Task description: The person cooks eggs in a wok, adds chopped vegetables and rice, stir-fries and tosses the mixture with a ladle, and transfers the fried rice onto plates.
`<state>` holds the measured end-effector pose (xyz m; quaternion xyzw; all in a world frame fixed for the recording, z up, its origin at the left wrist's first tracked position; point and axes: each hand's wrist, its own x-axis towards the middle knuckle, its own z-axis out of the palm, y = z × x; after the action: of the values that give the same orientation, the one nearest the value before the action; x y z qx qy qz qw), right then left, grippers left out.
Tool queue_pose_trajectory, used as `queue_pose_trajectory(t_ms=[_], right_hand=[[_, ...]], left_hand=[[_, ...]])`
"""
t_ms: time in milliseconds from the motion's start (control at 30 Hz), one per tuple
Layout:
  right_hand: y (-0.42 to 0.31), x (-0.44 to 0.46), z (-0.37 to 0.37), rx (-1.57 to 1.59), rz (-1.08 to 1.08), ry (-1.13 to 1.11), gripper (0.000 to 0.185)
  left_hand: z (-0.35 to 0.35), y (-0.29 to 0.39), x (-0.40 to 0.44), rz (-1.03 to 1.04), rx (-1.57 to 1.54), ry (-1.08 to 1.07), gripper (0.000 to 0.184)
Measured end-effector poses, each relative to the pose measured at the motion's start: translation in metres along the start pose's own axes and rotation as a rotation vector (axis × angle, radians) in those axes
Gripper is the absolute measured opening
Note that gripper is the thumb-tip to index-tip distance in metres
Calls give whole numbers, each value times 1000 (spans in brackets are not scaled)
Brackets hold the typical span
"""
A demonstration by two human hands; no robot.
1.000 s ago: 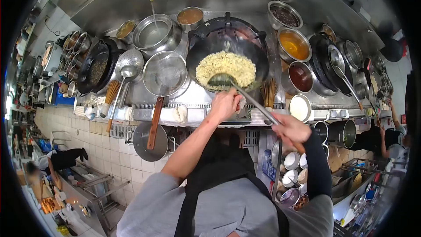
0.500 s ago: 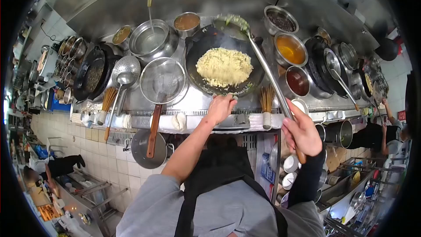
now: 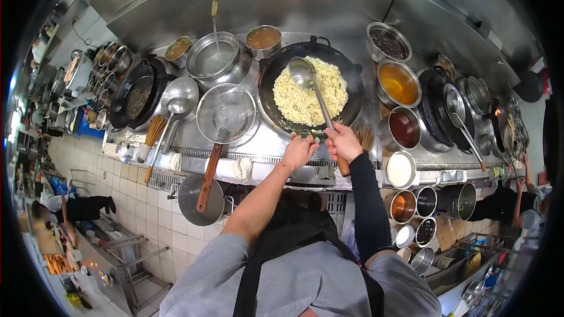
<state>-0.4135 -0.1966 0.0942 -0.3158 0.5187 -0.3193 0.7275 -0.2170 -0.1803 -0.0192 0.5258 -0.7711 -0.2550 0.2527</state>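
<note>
A black wok sits on the stove in front of me, holding a broad, flat mass of pale yellow fried rice with small green bits. My left hand is closed at the wok's near rim, where the part it grips is mostly covered by the fingers. In my right hand is a long steel ladle with a wooden grip end, its fingers wrapped round the shaft. The ladle's bowl lies over the upper left of the rice, rounded back facing up. My two hands are close together.
Left of the wok are a mesh strainer, a perforated skimmer and a water pot under a tap. Pots of orange liquid and red sauce stand to the right. A bamboo brush is beside my right hand.
The ladle has swung from beyond the wok's far right edge to over the rice. My right hand has moved left, toward the wok. The rice, blurred before, now lies spread and still.
</note>
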Motion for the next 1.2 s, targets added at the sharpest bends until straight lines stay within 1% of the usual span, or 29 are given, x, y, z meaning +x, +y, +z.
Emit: queue_pose_trajectory(t_ms=[33,100,133,167,267,300,333,400,433,533,567,600,667,733,800,867,933,1000,1067,1133,1200], right_hand=[[2,2,-7,205,78,-104,12],[33,39,-19,251,103,-101,12],[27,50,-17,267,99,-104,11],[36,53,-10,-105,-39,50,12],[-2,-28,9,-326,-124,-49,14],[-5,-40,-2,69,115,-124,16],[11,-18,-36,292,253,-257,22],[44,17,-42,182,214,-127,27],[46,16,-28,-64,56,-31,29],[45,14,-12,-745,-289,56,39],[61,17,-21,-754,-323,30,45],[76,19,-28,-763,-357,3,51],[105,-13,-57,-745,-456,-77,54],[136,-49,-104,-775,-616,-124,57],[127,-105,-155,-906,-476,-81,60],[127,-122,-233,-1015,-282,-16,62],[94,-122,-279,-1213,-435,156,61],[54,-84,-292,-1381,-565,256,60],[47,-26,-258,-1375,-479,287,60],[52,10,-182,-1177,-274,309,62],[90,40,-132,-1118,-367,264,63]], left_hand=[[-2,2,2,8,-9,22,29],[-3,7,-7,-10,-46,27,29],[-4,6,-1,-3,-31,36,29],[-3,5,-2,-3,-20,35,29],[-1,5,-6,-34,-32,26,28],[0,3,-3,-28,-38,33,28],[3,3,-7,-33,-48,35,27],[2,9,-9,-69,-36,56,26],[-6,18,-9,-138,-28,-23,21],[4,25,-19,28,127,272,16],[10,30,-27,-2,161,368,17],[8,37,-29,-7,209,420,18],[6,44,-36,-19,294,516,20],[7,43,-39,-58,246,497,24],[13,35,-38,-81,188,497,24],[10,33,-38,-67,150,472,25],[5,30,-34,-43,129,432,25],[-4,22,-31,2,158,311,25],[-16,17,-22,25,159,192,26],[-29,16,-16,14,132,59,28],[-31,13,-13,60,129,4,29]])
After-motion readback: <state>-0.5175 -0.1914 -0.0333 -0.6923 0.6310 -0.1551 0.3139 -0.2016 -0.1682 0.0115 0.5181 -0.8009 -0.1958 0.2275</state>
